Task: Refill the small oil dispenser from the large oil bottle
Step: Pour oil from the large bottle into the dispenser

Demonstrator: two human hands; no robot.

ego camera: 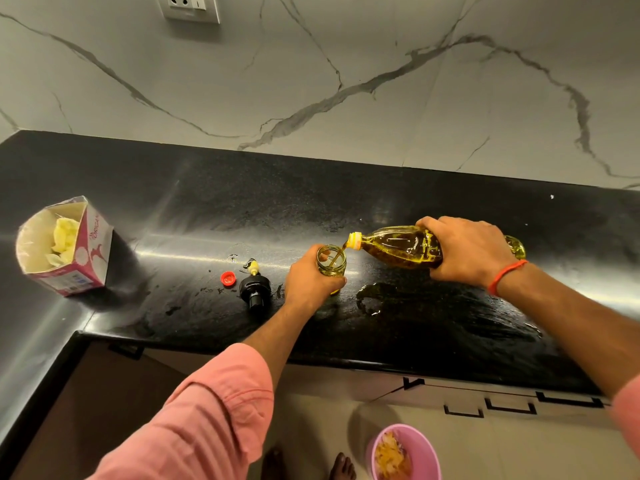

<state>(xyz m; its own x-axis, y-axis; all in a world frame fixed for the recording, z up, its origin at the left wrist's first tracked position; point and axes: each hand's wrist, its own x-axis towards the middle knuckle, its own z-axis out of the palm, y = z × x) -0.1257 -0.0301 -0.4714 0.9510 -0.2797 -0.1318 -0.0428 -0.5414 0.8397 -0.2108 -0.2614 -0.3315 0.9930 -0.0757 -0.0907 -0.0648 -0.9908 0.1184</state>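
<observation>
The left hand [311, 280] covers most of the small jar [331, 260]; its oil level cannot be told. The right hand [465, 249] hides the oil bottle's [403, 245] middle. The pink bowl [403, 453] is cut off by the bottom edge, the wall socket [188, 6] by the top.

An open pink carton [65, 245] stands on the black counter [311, 195]; a pink bin [403, 452] sits below.

Warm, moderately dim indoor light falls from above and ahead, leaving a bright streak of glare across the polished black desk [450, 209] and a soft shadow right of the carton [65, 247]. The wide-angle lens bends the desk's edges and the wall [346, 81]. Focus is fairly sharp centrally, softer toward the corners.
</observation>
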